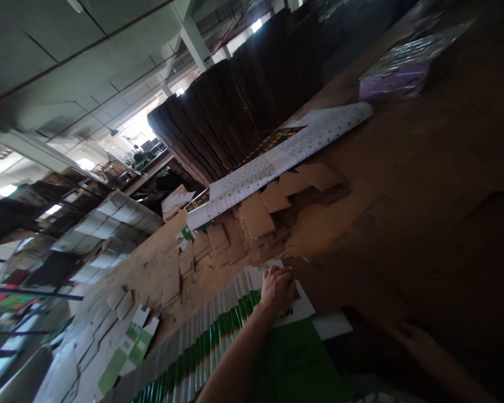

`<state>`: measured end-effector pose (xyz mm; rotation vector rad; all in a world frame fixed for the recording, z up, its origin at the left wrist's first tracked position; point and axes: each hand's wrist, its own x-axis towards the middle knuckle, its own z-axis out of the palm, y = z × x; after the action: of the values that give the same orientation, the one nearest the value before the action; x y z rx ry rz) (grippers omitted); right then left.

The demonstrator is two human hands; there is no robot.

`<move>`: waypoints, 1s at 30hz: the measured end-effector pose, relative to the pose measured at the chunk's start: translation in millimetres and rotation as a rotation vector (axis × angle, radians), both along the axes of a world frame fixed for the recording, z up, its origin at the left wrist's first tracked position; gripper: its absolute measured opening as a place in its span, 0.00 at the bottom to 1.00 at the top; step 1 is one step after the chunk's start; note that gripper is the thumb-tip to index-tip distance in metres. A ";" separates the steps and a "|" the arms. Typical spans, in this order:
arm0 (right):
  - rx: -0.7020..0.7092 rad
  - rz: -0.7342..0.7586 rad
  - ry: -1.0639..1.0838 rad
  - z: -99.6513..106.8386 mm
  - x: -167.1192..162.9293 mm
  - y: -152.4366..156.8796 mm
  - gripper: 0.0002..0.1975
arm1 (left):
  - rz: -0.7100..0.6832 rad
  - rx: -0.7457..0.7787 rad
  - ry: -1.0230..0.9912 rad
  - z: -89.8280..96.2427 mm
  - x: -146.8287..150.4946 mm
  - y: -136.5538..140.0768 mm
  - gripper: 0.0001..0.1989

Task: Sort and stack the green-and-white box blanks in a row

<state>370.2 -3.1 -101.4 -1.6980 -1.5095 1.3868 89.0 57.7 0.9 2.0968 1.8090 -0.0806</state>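
Note:
My left hand (277, 286) is curled over the white end flap of a green-and-white folding carton (304, 305) at the end of a leaning row. That row of flat green-and-white cartons (210, 330) overlaps like shingles and runs from the lower left toward the hand. Beneath my left forearm lies a large green carton panel (296, 358), with a white flap (332, 326) sticking out at its right. My right hand (407, 338) is low at the right, in deep shadow and blurred. Its fingers cannot be made out, nor whether it holds anything.
Loose brown cardboard pieces (256, 215) lie beyond the row, beside a long rolled printed sheet (273, 165). Tall cardboard stacks (222, 112) rise behind. A plastic-wrapped pack (397, 78) sits far right. At the left are a loose green carton (128, 350) and stacked white bundles (109, 224).

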 end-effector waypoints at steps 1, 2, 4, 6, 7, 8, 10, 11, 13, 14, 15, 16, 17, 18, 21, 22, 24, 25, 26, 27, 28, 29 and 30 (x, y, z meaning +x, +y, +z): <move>0.025 -0.072 -0.043 -0.8 7.7 2.0 0.25 | 0.004 -0.019 0.007 2.0 -0.9 1.6 0.11; 0.026 -0.120 -0.070 1.5 11.4 3.5 0.24 | 0.020 -0.035 0.011 3.6 -1.2 3.1 0.12; 0.085 -0.128 -0.077 11.5 6.7 3.9 0.23 | 0.083 -0.047 0.007 4.4 -0.8 5.5 0.14; 0.219 -0.016 -0.008 20.4 -10.2 1.4 0.22 | 0.155 -0.046 -0.003 2.3 -0.5 6.7 0.17; 0.277 0.074 0.038 21.8 -20.8 -0.4 0.22 | 0.184 -0.050 -0.005 0.7 -0.8 6.7 0.18; 0.316 0.171 0.080 20.6 -31.3 -2.3 0.22 | 0.205 -0.057 -0.002 -1.0 -1.3 6.4 0.19; 0.341 0.332 0.128 11.4 -48.6 -5.4 0.23 | 0.222 -0.064 0.000 -3.4 -2.7 5.0 0.20; 0.341 0.387 0.131 5.1 -54.4 -6.2 0.24 | 0.218 -0.062 -0.009 -3.9 -3.3 4.0 0.20; 0.339 0.453 0.122 -5.4 -59.9 -6.6 0.26 | 0.191 -0.046 -0.038 -3.2 -3.7 1.5 0.17; 0.334 0.479 0.116 -7.6 -60.3 -6.4 0.26 | 0.170 -0.042 -0.047 -2.1 -3.7 0.2 0.16; 0.327 0.492 0.106 -6.9 -59.8 -5.9 0.25 | 0.150 -0.040 -0.050 -0.8 -3.5 -0.9 0.15; 0.326 0.500 0.100 -3.3 -59.0 -5.3 0.25 | 0.131 -0.041 -0.045 0.6 -3.3 -1.9 0.15; 0.331 0.506 0.101 2.5 -58.3 -4.7 0.24 | 0.115 -0.047 -0.033 1.8 -3.1 -2.6 0.16; 0.339 0.515 0.110 9.8 -58.1 -4.2 0.23 | 0.099 -0.057 -0.022 2.7 -3.1 -3.1 0.17; 0.356 0.529 0.126 30.4 -60.6 -3.7 0.22 | 0.081 -0.088 0.005 3.1 -3.3 -3.3 0.18; 0.353 0.526 0.113 34.4 -61.5 -3.9 0.21 | 0.079 -0.096 0.014 2.6 -3.3 -3.2 0.18; 0.329 0.504 0.055 36.2 -60.0 -3.5 0.18 | 0.079 -0.100 0.025 1.2 -3.1 -3.0 0.18; 0.307 0.498 0.022 34.4 -56.2 -2.4 0.18 | 0.081 -0.098 0.026 0.5 -2.8 -2.8 0.18; 0.282 0.490 -0.011 31.1 -49.8 -0.3 0.18 | 0.084 -0.096 0.023 0.0 -2.5 -2.6 0.18; 0.262 0.476 -0.049 26.6 -40.6 2.6 0.18 | 0.087 -0.094 0.020 -0.5 -2.2 -2.3 0.18; 0.259 0.447 -0.097 21.1 -28.8 6.3 0.19 | 0.090 -0.093 0.017 -0.8 -1.9 -2.0 0.18; 0.282 0.411 -0.158 14.7 -15.0 10.3 0.20 | 0.090 -0.092 0.015 -1.0 -1.6 -1.7 0.18; 0.331 0.363 -0.232 7.9 -0.2 13.9 0.21 | 0.088 -0.090 0.015 -1.2 -1.5 -1.4 0.19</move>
<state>370.0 10.8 -93.5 -1.4654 -2.1280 1.0450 87.6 56.2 -0.3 1.9577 1.8680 -0.1519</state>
